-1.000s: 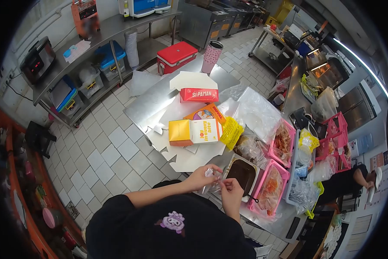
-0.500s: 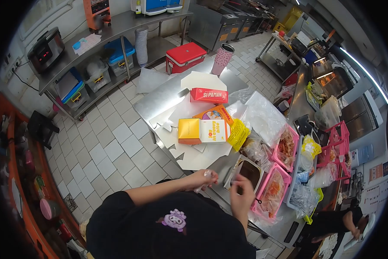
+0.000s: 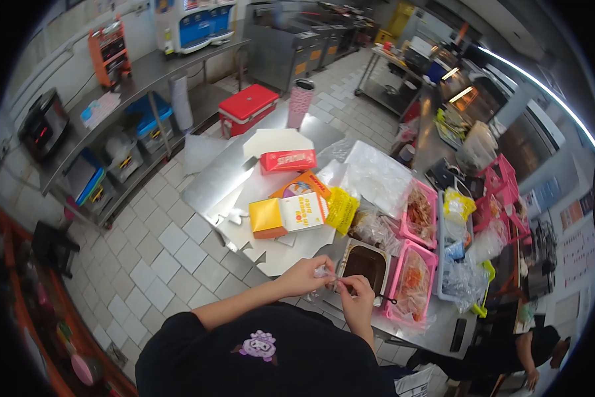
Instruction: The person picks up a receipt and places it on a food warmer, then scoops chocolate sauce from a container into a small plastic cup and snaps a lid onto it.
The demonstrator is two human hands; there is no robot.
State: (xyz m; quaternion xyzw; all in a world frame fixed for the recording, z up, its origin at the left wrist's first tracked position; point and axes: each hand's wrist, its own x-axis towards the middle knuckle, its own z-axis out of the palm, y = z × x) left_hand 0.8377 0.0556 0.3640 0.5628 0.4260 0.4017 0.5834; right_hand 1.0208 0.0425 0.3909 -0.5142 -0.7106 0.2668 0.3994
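Note:
My left hand [image 3: 301, 276] is closed on a small clear plastic bag [image 3: 320, 272] near the table's front edge. Close against it, my right hand [image 3: 357, 291] pinches at the bag's end, its fingertips together. Just beyond my right hand sits a metal container [image 3: 366, 263] of dark brown sauce, with a black-handled utensil [image 3: 385, 298] across its near rim. To its right is a pink basket [image 3: 432, 261] with bagged orange-red food. Farther back, a yellow and white box [image 3: 287, 216] lies on flat white cardboard [image 3: 275, 257].
A red box [image 3: 288, 161], a yellow packet [image 3: 342, 210] and a pink tumbler [image 3: 300, 104] stand or lie on the steel table [image 3: 208, 191]. A blue-grey basket [image 3: 442, 264] holds plastic bags at right. Another person [image 3: 534, 351] is at the lower right.
My hands were together, came apart half a second ago, and now meet again at the bag. The view has shifted, and the other person shows more fully.

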